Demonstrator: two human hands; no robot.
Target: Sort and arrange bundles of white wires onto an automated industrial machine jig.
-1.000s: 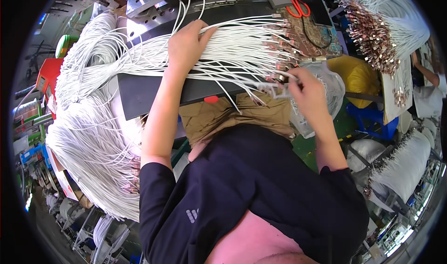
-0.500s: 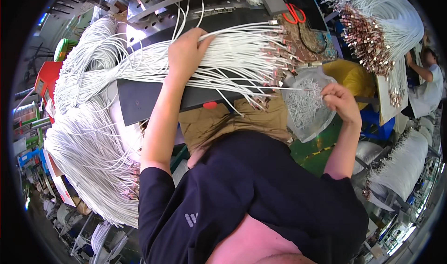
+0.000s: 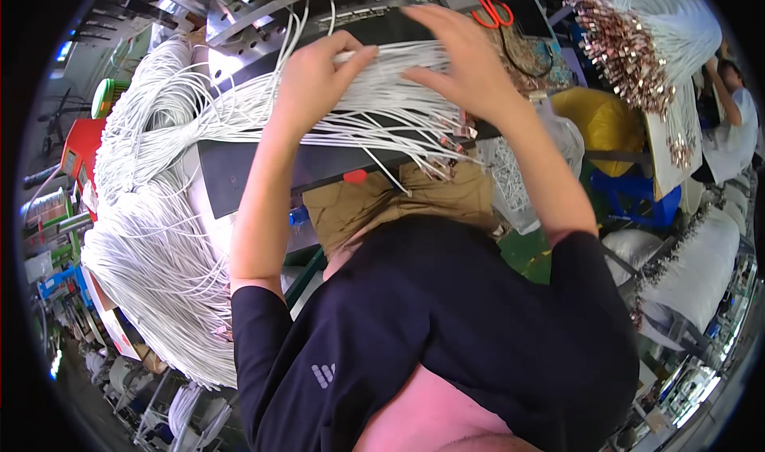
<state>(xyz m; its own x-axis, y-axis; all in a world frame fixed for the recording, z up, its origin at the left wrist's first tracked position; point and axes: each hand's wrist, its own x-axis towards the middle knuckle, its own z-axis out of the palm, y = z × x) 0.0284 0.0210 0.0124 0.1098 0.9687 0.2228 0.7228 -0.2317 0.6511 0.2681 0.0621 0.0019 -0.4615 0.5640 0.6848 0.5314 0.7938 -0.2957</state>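
Observation:
A broad bundle of white cables [image 3: 319,133] lies across the black work surface [image 3: 227,177], its ends fanned out to the right with small metal-coloured tips. My left hand [image 3: 319,77] grips cables at the upper side of the bundle, thumb and forefinger close together. My right hand [image 3: 470,65] is over the bundle's right part, its thumb held well apart from the fingers and nothing seen in it. Beneath that hand, many cable ends are hidden. To the right of my lap, a clear plastic bag [image 3: 518,177] contains small white pieces, partly covered by my right forearm.
Red-handled scissors [image 3: 494,12] lie past my right hand. Heaped white cables [image 3: 151,269] hang at the left. More copper-tipped cables [image 3: 625,49] sit at the far right, near a yellow bag [image 3: 602,125], a blue crate [image 3: 637,199] and another person [image 3: 733,125]. A metal frame [image 3: 311,1] borders the far side.
My right hand has moved left and away from me, from a cable end above the plastic bag to over the bundle. It has let go of that cable. My left hand stays by the bundle.

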